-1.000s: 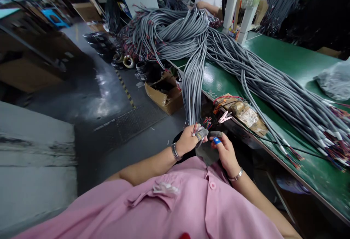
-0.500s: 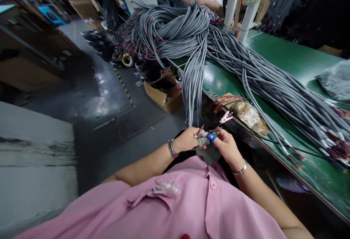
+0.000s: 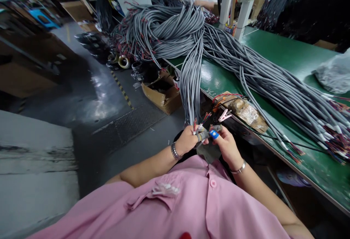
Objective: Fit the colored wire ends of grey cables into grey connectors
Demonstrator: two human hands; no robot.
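Two hands (image 3: 187, 140) at one grey cable bundle (image 3: 190, 89); one pink clip (image 3: 224, 115)

1. From my remote seat, I'm extending my left arm (image 3: 149, 167) forward.
2. I'm curling my left hand (image 3: 187, 141) inward, fingers (image 3: 202, 136) bending.
3. I'm slanting my right arm (image 3: 269, 191) in opposite.
4. I'm pointing my right hand's (image 3: 228, 148) thumb (image 3: 216, 136) leftward, just beside the left fingers.

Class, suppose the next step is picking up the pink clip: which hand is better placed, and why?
Probably the right hand: it is nearer the clip. The left hand is farther off and holds the cables near their ends.
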